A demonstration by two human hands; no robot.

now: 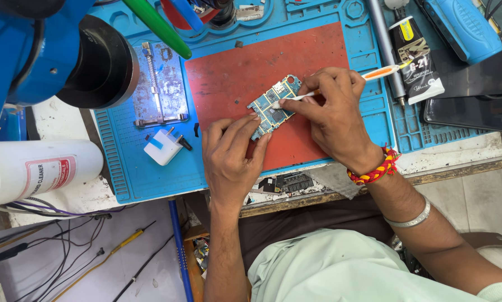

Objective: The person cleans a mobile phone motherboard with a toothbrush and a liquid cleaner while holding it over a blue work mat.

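Observation:
My left hand (231,156) pins a small blue-green circuit board (273,106) by its lower edge against the red pad (245,72) of a blue work mat (139,173). My right hand (335,112) grips a white and orange brush (381,71), with its bristled tip touching the middle of the board. A red and yellow thread band and a metal bangle circle my right wrist.
A metal board holder (160,84) and a white plug adapter (162,146) lie on the mat's left part. A white cleaner bottle (38,168) lies at far left, under a blue microscope head (44,53). A black tube (419,61) and blue case (463,28) sit at right.

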